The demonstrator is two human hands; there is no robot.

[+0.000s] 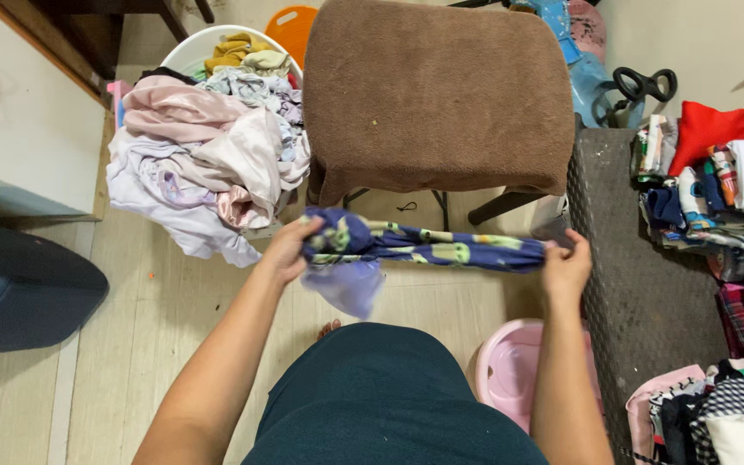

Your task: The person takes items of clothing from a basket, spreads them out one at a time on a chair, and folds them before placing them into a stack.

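So the thing in play is a dark blue patterned garment (pixel 428 248), pulled out into a long bunched strip in mid-air, just in front of the brown-towel-covered stool (pixel 437 95). The left hand (pixel 286 251) is closed around one balled-up end, with a loose lilac flap hanging below it. The right hand (pixel 566 267) pinches the other end shut between fingers and thumb. Held taut like that, my guess is it's being straightened out, since it's pretty twisted.

Everything else sits within arm's reach. A white basket (pixel 184 50) heaped with crumpled pale laundry (pixel 208 164) is on the floor to the left, and folded stacks of clothes (pixel 716 189) sit on a dark mat (pixel 639 293) to the right, so unsorted stuff one side, sorted the other by the look of it. A pink tub (pixel 510 370) sits by the right forearm.
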